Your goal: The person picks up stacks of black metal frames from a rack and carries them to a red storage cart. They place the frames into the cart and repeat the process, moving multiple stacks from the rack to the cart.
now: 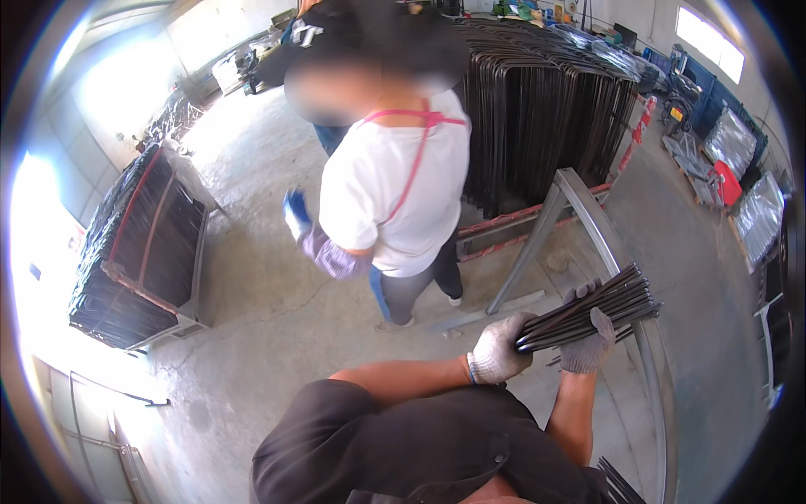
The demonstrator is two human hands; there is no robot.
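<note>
A bundle of thin black metal rods [598, 307] lies across both my hands, its far end fanned out over a grey metal frame [651, 361] at my right. My left hand [500, 349], in a pale knitted glove, is closed round the near end of the bundle. My right hand [589, 346], in a greyer glove, grips the rods from below nearer their middle, thumb up along the near side and fingertips showing on the far side. Part of each palm is hidden by the rods.
A person [395, 176] in a white top stands just ahead, turned away. Behind stands a tall rack of bent black bars [537, 126]; another loaded rack [143, 244] is at left. More dark rods [620, 483] show at lower right. Silver-wrapped bundles [760, 218] lie far right.
</note>
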